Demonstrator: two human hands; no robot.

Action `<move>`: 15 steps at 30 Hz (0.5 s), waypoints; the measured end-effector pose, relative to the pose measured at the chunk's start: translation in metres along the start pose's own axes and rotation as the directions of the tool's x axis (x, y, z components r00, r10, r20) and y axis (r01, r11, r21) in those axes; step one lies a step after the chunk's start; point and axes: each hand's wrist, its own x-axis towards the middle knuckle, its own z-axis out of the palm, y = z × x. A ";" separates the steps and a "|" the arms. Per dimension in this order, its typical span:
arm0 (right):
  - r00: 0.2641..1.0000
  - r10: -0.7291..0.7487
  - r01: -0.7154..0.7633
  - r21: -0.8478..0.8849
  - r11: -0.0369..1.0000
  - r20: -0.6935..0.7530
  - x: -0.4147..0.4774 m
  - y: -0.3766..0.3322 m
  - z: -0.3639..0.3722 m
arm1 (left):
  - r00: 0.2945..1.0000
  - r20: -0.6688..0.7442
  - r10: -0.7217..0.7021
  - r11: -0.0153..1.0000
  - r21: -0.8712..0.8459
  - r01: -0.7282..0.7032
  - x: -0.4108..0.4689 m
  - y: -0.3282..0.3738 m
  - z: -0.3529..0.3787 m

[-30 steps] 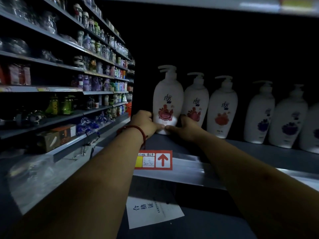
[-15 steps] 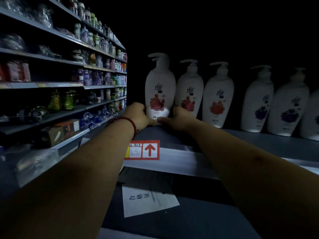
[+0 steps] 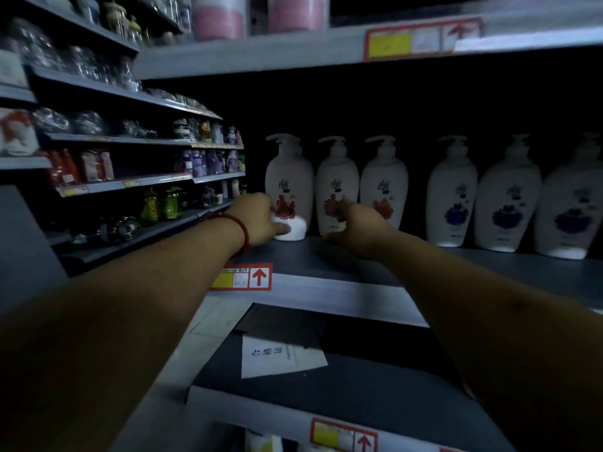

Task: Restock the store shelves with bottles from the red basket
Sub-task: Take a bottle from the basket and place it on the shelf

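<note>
Both bare forearms reach forward. The left hand grips the base of a white plastic pump bottle, thumb across its front. The right hand hovers just beside, fingers loosely curled, holding nothing.

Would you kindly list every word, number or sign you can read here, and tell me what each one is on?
"合格证": white paper slip on the lower shelf; its finer print is too small to read.
Upward arrow sign: red price tag on the shelf edge; its print is too small.
Logo on the leftmost pump bottle and the others: too blurred to read.
Print on the upper price tag: blurred.
</note>
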 end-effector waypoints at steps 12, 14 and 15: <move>0.997 0.002 -0.016 -0.184 0.983 -0.071 -0.198 0.090 -0.137 | 0.946 0.093 0.310 0.949 -0.088 -0.302 -0.142 0.201 0.021; 0.996 0.045 -0.061 -0.205 0.977 -0.082 -0.238 0.119 -0.156 | 0.925 0.116 0.362 0.928 -0.136 -0.346 -0.163 0.239 0.042; 0.995 0.066 -0.081 -0.216 0.973 -0.080 -0.257 0.134 -0.164 | 0.914 0.118 0.389 0.916 -0.157 -0.369 -0.172 0.257 0.052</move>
